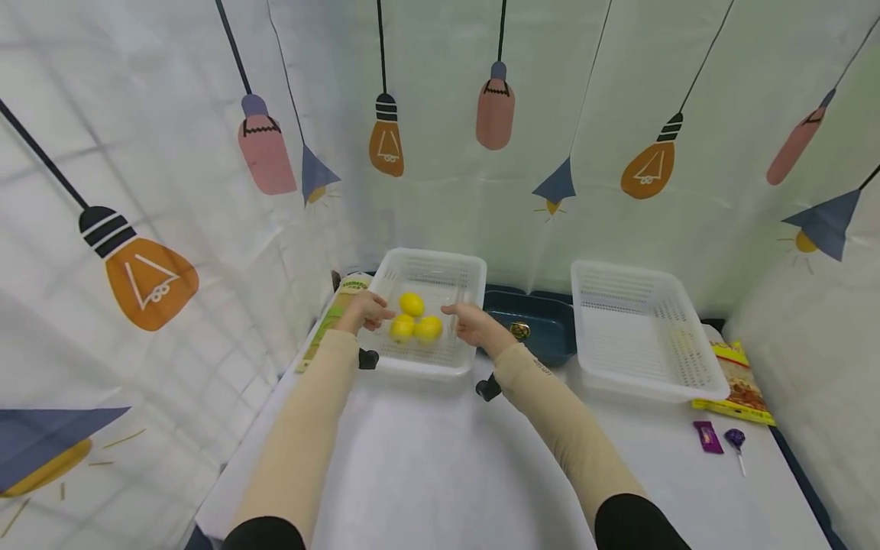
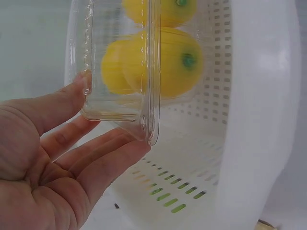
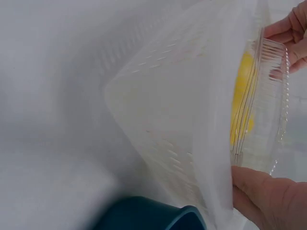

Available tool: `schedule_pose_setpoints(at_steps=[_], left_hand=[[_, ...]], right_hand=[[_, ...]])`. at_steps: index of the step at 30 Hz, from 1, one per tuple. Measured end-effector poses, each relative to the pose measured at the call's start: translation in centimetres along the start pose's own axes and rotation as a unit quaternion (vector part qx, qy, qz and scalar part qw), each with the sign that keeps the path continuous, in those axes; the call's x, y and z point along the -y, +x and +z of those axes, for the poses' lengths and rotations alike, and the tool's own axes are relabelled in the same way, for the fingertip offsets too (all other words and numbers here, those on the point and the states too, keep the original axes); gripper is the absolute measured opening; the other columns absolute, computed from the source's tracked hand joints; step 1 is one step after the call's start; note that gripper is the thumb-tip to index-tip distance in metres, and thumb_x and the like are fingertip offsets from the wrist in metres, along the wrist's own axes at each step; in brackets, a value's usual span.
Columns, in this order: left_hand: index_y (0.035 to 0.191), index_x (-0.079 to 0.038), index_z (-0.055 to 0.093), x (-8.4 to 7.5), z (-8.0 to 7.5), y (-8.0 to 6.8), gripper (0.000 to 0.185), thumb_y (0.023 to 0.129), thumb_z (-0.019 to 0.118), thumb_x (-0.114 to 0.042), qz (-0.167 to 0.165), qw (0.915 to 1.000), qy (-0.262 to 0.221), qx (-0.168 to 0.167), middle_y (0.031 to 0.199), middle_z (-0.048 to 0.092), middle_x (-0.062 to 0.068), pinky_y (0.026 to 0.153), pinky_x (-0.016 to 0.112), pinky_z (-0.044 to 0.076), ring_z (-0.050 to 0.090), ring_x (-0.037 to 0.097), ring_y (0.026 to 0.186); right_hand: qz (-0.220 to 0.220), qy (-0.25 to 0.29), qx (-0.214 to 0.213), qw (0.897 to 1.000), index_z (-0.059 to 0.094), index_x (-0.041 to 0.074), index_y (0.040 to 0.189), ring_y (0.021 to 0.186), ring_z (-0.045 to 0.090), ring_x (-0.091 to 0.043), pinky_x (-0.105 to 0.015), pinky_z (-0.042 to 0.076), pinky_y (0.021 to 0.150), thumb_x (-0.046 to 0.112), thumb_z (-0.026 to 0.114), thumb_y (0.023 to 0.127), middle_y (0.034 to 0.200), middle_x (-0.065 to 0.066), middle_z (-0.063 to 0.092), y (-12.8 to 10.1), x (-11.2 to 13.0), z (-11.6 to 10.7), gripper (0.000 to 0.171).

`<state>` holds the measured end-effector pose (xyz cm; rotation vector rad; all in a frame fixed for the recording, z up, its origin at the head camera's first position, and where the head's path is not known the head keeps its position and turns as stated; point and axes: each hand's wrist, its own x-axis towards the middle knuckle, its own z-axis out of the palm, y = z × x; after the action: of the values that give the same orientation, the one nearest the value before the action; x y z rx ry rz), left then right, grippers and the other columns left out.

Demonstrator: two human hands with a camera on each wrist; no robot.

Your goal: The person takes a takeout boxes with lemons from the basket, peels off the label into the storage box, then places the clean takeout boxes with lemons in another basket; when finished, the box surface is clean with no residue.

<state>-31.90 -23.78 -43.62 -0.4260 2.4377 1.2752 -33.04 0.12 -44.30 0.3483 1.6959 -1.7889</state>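
Between my two hands is a clear plastic clamshell box (image 2: 117, 108), held inside or just above the left white basket (image 1: 419, 369). Three yellow lemons (image 1: 412, 304) show through or below the clear plastic; green spots mark some of them in the left wrist view. My left hand (image 1: 367, 312) pinches the left end, thumb on one face and fingers beneath. At the opposite end, my right hand (image 1: 477, 327) grips the box near the basket rim. Some right fingers are hidden behind the rim in the right wrist view.
A dark teal bin (image 1: 543, 325) with a small gold-and-dark item (image 1: 519, 331) stands between the baskets. Another white basket (image 1: 619, 336) is to the right, beside a yellow snack bag (image 1: 739, 386). A purple packet (image 1: 708, 437) and lollipop (image 1: 735, 438) lie in front. A green-and-tan package (image 1: 330, 325) is left.
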Motion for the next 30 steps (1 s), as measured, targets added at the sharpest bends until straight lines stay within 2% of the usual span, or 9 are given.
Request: schedule_pose_setpoints(at_steps=[1, 2, 3, 4, 8, 13, 22, 26, 30], left_hand=[[0.136, 0.004, 0.049, 0.0, 0.1, 0.1, 0.051, 0.093, 0.068, -0.016, -0.003, 1.0, 0.002, -0.003, 0.12, 0.057, 0.017, 0.074, 0.029, 0.055, 0.053, 0.016, 0.072], [0.135, 0.004, 0.05, -0.1, 0.2, 0.1, 0.05, 0.093, 0.069, -0.015, -0.007, 1.0, 0.005, -0.005, 0.118, 0.057, 0.016, 0.074, 0.029, 0.055, 0.053, 0.017, 0.072], [0.134, 0.004, 0.05, -0.1, 0.4, 0.1, 0.05, 0.093, 0.069, -0.016, -0.011, 0.9998, 0.012, -0.008, 0.117, 0.057, 0.016, 0.074, 0.029, 0.055, 0.054, 0.018, 0.072], [0.134, 0.004, 0.051, -0.1, 0.5, 0.2, 0.049, 0.093, 0.069, -0.016, -0.015, 0.9997, 0.018, -0.01, 0.117, 0.057, 0.016, 0.074, 0.029, 0.055, 0.054, 0.018, 0.072], [0.137, 0.003, 0.049, -0.1, 0.8, 0.7, 0.05, 0.094, 0.067, -0.018, -0.031, 0.9982, 0.05, -0.011, 0.125, 0.057, 0.02, 0.076, 0.031, 0.055, 0.055, 0.02, 0.076], [0.143, 0.001, 0.044, -0.1, 1.2, 1.1, 0.055, 0.096, 0.065, -0.017, -0.058, 0.9962, 0.066, 0.005, 0.14, 0.052, 0.024, 0.092, 0.039, 0.056, 0.056, 0.022, 0.082], [0.142, -0.002, 0.047, 0.4, 2.0, 1.6, 0.052, 0.097, 0.064, -0.021, -0.061, 0.9956, 0.071, -0.002, 0.142, 0.053, 0.022, 0.104, 0.044, 0.052, 0.061, 0.033, 0.116], [0.143, 0.0, 0.046, 0.8, 2.1, 1.4, 0.053, 0.097, 0.063, -0.019, -0.051, 0.9969, 0.06, -0.004, 0.147, 0.05, 0.021, 0.102, 0.043, 0.053, 0.059, 0.03, 0.109], [0.144, 0.0, 0.046, 1.2, 2.1, 1.1, 0.054, 0.097, 0.063, -0.02, -0.039, 0.9975, 0.057, -0.009, 0.148, 0.05, 0.02, 0.089, 0.035, 0.053, 0.056, 0.023, 0.093]], right_hand=[[0.0, 0.0, 0.0, 1.0, 0.005, 0.004, 0.159, 0.138, 0.043, -0.016, -0.028, 0.026, 0.124, 0.017, 0.059, 0.098, 0.155, -0.015, 0.034, 0.1, -0.1, 0.0, 0.082], [0.0, 0.0, 0.002, 1.0, 0.001, 0.003, 0.159, 0.154, 0.023, -0.022, -0.035, 0.016, 0.13, 0.017, 0.058, 0.099, 0.167, -0.016, 0.012, 0.2, -0.2, 0.1, 0.083], [0.0, 0.002, 0.004, 1.0, -0.002, 0.002, 0.159, 0.159, 0.004, -0.026, -0.04, 0.01, 0.13, 0.016, 0.057, 0.099, 0.169, -0.015, -0.002, 0.2, -0.4, 0.1, 0.085], [-0.001, 0.0, 0.005, 1.0, -0.003, 0.001, 0.158, 0.159, 0.0, -0.028, -0.042, 0.009, 0.13, 0.016, 0.057, 0.099, 0.169, -0.016, -0.005, 0.3, -0.5, 0.1, 0.086], [-0.007, 0.008, 0.013, 1.0, 0.009, 0.002, 0.158, 0.159, 0.008, -0.028, -0.042, 0.011, 0.13, 0.017, 0.055, 0.1, 0.169, -0.016, 0.004, 0.7, -1.0, 0.1, 0.076], [-0.005, 0.013, 0.022, 1.0, 0.023, 0.004, 0.154, 0.155, 0.023, -0.029, -0.045, 0.016, 0.129, 0.018, 0.055, 0.1, 0.167, -0.014, 0.018, 0.9, -1.4, 0.2, 0.065], [0.0, -0.005, 0.0, 1.0, 0.011, 0.005, 0.158, 0.159, 0.006, -0.032, -0.046, 0.009, 0.13, 0.018, 0.058, 0.097, 0.169, -0.014, 0.004, 0.9, -1.4, -0.4, 0.079], [0.002, -0.019, 0.003, 1.0, 0.01, 0.005, 0.158, 0.158, 0.007, -0.034, -0.048, 0.01, 0.13, 0.017, 0.058, 0.096, 0.169, -0.014, 0.002, 0.8, -1.7, -0.3, 0.08], [-0.009, -0.028, 0.009, 1.0, 0.008, 0.005, 0.159, 0.158, 0.007, -0.036, -0.049, 0.01, 0.129, 0.016, 0.057, 0.096, 0.169, -0.014, 0.002, 0.3, -1.8, -0.3, 0.08]])
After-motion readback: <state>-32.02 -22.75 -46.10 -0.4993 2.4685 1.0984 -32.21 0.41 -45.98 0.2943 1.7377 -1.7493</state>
